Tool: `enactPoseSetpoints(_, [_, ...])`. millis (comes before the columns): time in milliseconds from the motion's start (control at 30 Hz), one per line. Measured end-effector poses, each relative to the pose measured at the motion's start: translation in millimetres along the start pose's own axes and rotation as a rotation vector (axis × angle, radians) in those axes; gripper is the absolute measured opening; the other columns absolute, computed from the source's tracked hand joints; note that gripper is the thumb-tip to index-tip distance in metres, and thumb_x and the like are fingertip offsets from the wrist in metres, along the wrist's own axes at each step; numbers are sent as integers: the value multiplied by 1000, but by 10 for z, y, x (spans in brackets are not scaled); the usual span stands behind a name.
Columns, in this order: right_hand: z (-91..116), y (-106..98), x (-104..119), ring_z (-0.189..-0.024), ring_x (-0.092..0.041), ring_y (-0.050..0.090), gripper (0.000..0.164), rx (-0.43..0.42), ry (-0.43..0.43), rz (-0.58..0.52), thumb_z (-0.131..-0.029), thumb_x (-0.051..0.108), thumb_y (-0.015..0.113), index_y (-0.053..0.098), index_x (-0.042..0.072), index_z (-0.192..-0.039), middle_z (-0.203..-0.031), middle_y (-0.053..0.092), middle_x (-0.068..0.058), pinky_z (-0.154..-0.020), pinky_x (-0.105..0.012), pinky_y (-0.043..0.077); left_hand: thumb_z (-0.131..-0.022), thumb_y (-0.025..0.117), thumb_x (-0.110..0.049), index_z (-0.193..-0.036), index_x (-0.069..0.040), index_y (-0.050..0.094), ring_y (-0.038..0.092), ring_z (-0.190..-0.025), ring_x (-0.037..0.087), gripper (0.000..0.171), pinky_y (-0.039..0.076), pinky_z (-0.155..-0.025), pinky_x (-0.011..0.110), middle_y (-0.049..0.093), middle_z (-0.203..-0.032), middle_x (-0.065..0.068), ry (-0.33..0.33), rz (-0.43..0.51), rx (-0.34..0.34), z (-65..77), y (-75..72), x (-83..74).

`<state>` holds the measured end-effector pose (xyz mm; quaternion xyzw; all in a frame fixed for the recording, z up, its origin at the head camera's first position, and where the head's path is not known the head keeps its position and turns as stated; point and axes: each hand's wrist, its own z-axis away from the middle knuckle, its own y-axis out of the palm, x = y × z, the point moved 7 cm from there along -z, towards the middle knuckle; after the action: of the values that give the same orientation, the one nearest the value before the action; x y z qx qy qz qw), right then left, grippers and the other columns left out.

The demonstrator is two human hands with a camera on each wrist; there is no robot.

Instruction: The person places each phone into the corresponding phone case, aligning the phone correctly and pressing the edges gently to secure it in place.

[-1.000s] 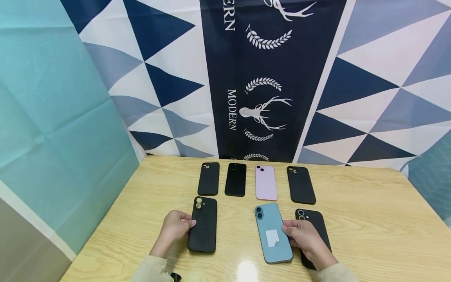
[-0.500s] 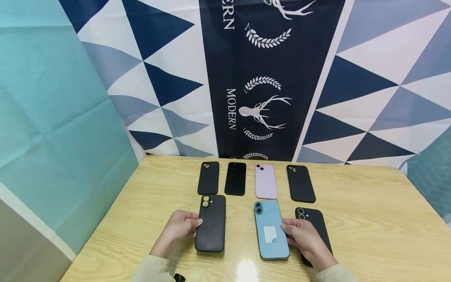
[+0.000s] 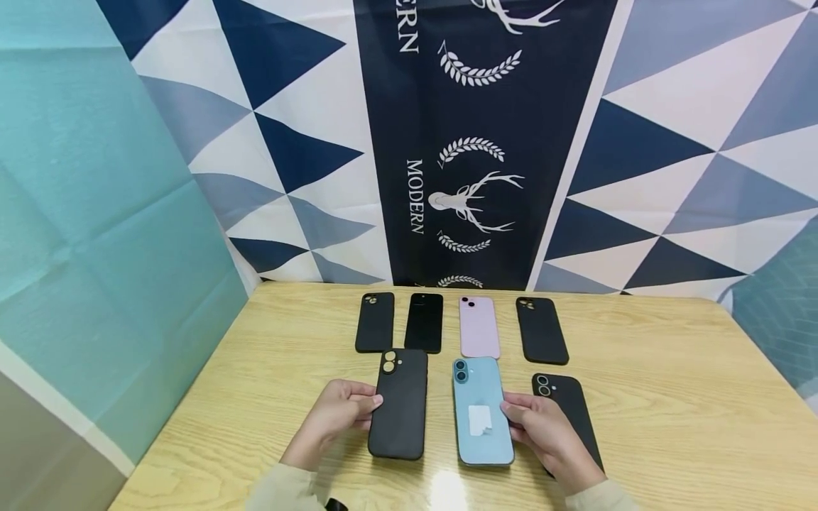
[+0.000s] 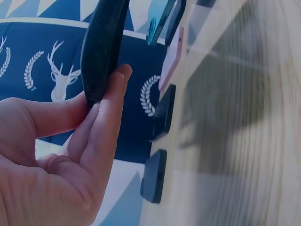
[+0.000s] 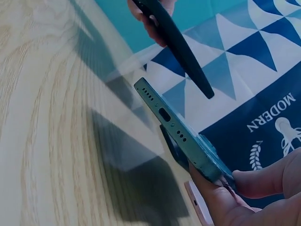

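My left hand [image 3: 341, 411] pinches the left edge of a black phone case [image 3: 399, 404], thumb on its back and fingers beneath. Two camera cutouts show at the case's upper left corner. In the left wrist view the black case [image 4: 104, 47] stands edge-on, raised off the table. To the right, my right hand [image 3: 543, 429] pinches the right edge of a teal smartphone [image 3: 482, 394], back side up, with a torn white sticker on it. Its bottom edge with the charging port faces the right wrist view, where the teal phone [image 5: 171, 125] is held above its shadow.
Along the back of the wooden table [image 3: 294, 326] lie a black phone case [image 3: 375, 323], a black smartphone [image 3: 424, 323], a pink smartphone [image 3: 479, 326] and another black case [image 3: 543, 331]. A further black case [image 3: 578, 411] lies partly behind my right hand. A patterned cloth [image 3: 460, 142] hangs behind.
My left hand has lifted the black case and carried it right, closer to the teal phone. My right hand has brought the teal phone slightly left and turned it straighter.
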<state>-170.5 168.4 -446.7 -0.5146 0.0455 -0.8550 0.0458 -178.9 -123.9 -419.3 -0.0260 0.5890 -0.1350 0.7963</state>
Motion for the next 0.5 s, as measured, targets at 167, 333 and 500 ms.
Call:
enactPoseSetpoints(167, [34,45,38,-73,-3,62,42,10,-14,-17,-98,4,52,47,-17,-133,-83,72,3,-59,-17,52,-91,62,-1,-117,24,54,61,-64,5,37,58,-62,21,74,-92,18,28,45,27,20,82,-52])
enactPoseSetpoints(333, [54,76,66,-75,-3,63,41,13,-16,-30,-98,4,52,47,-17,-133,-86,73,1,-60,-17,54,-91,62,-1,-117,24,54,62,-66,5,37,59,-64,24,74,-96,22,52,56,41,30,170,-136])
enactPoseSetpoints(500, [67,98,96,-74,-3,63,41,6,-24,-40,-98,4,52,48,-17,-133,-87,73,1,-60,-17,54,-91,63,-2,-115,21,58,61,-63,3,34,59,-64,24,75,-93,19,65,57,45,11,253,-209])
